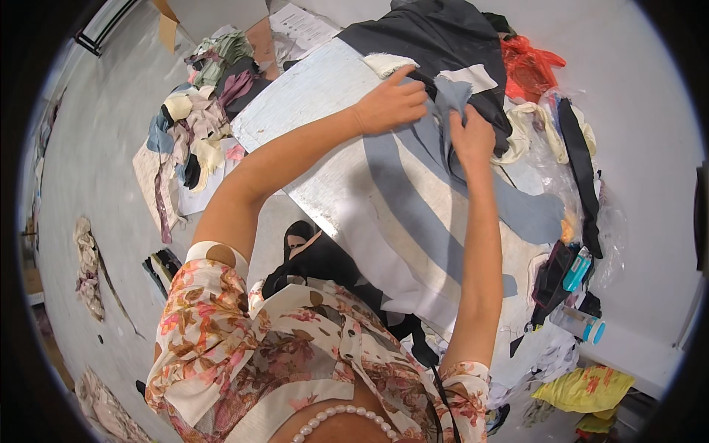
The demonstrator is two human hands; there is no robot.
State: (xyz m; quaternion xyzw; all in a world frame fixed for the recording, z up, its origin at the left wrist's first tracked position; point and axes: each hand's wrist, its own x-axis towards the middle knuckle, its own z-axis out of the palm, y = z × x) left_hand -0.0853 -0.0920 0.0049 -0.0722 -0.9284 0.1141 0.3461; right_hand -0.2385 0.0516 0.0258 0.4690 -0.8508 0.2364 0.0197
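Observation:
My right hand [473, 138] pinches a bunched blue-grey cloth piece [453, 96], whose frayed upper end stands up past my fingers. Just left of it, my left hand [393, 103] is at the same cloth with bent fingers; its thumb is hidden, and the index finger reaches toward a small white cloth scrap [390, 63]. Another white scrap [470, 77] lies behind the right hand. Below my hands, a long curved blue-grey strip [413, 214] stretches toward me across the pale board, and a wider blue-grey piece [528, 210] extends right, past my right forearm.
Dark cloth [436, 37] drapes over the far end of the board [295, 103]. Mixed fabric scraps [199, 122] are heaped at left. On the right are a red plastic bag [528, 66], a black strip [580, 177], a turquoise item [576, 272] and a clear container [576, 323].

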